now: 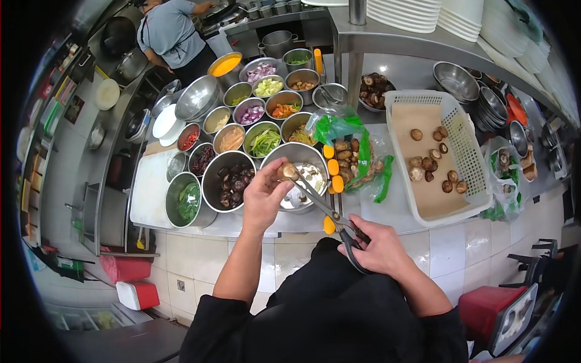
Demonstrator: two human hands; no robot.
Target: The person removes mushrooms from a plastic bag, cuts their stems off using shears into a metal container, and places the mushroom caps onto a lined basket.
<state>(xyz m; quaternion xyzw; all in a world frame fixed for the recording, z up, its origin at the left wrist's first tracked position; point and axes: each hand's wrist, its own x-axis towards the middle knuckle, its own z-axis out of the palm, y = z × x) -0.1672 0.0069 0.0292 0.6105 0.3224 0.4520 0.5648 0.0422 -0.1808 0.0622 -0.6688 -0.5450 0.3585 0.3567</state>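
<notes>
In the head view, the left hand (264, 195) pinches one mushroom (286, 172) in its fingers above one pot (292, 152); the right hand (381, 247) grips one pair of scissors (327, 209), blades at the mushroom. The step looks like trimming; another cut calls for a steady hold. About thirteen mushrooms (427, 163) lie in one basket (471, 160)

The scissors (336, 216) are black at the near end and grey at the far end; the mushroom (288, 172) is tan. On the right, the basket (465, 145) is off-white with a grid of holes, the paper (417, 193) plain light brown. The bag (351, 126) is clear and bright green, the tabs (333, 167) orange-yellow. The far shirt (172, 30) is grey-blue, the near sleeves (212, 323) black.
</notes>
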